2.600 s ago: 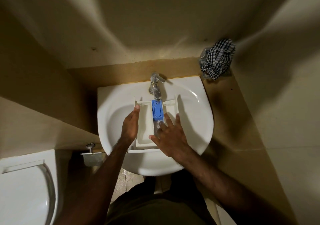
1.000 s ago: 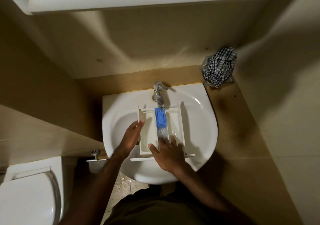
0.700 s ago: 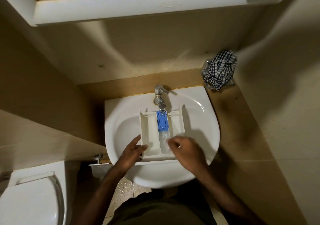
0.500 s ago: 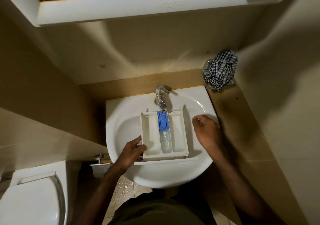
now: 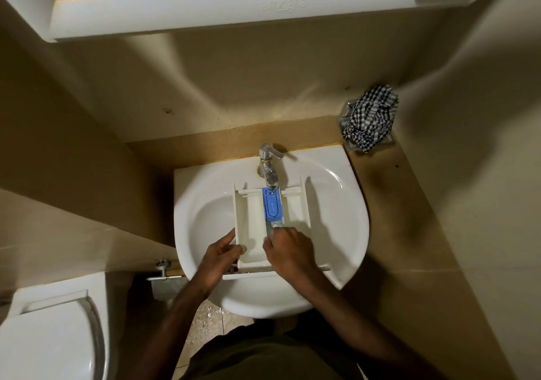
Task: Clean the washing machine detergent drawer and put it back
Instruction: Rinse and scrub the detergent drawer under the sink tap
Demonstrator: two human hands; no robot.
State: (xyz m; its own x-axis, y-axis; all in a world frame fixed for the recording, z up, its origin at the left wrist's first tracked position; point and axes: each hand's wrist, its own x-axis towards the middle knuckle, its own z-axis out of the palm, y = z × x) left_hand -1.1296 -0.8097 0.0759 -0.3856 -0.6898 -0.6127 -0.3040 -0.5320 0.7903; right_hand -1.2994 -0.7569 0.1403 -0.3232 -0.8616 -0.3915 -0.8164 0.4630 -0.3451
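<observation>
white sink (image 5: 345,230), detergent drawer (image 5: 248,221) inside

Drawer (image 5: 248,218) sits in sink (image 5: 345,233), under tap (image 5: 268,164). Left hand (image 5: 218,258) at its left wall, right hand (image 5: 288,252) over middle compartment. Cloth (image 5: 370,117) behind-right on counter (image 5: 389,204); toilet (image 5: 49,335) lower left.

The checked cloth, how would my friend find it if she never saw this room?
Start at the white sink and its tap. Look along the brown counter to the back right corner. The checked cloth is bunched there on a small clear holder, the only black-and-white patterned thing around.
</observation>
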